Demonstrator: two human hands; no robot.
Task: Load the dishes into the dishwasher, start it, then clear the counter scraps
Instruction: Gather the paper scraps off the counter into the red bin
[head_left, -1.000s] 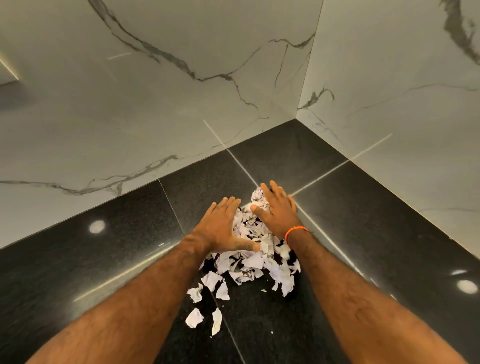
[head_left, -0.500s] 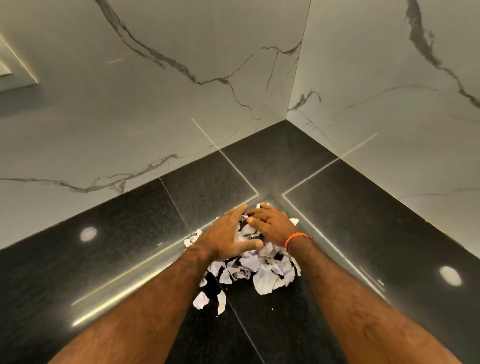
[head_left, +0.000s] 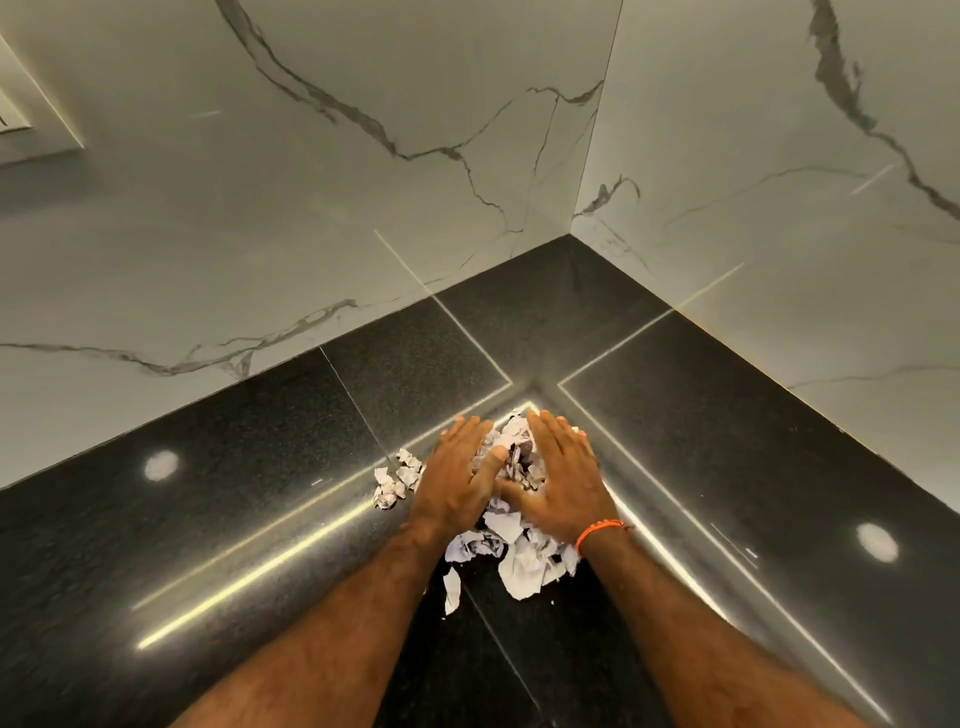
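Note:
A heap of torn white paper scraps lies on the black granite counter near the inner corner. My left hand lies flat on the left side of the heap with fingers straight. My right hand, an orange band at its wrist, presses the right side, fingers straight. The thumbs meet over the middle of the pile. A few stray scraps sit just left of my left hand, and one strip lies below the heap. Much of the pile is hidden under my palms.
White marble walls close the counter in at the back and on the right, meeting at a corner. A wall plate edge shows at the upper left. Dark counter stretches left and right of the heap.
Both hands have closed in on the pile and flattened, squeezing the scraps into a tighter heap. A small clump has been left out to the left of my left hand.

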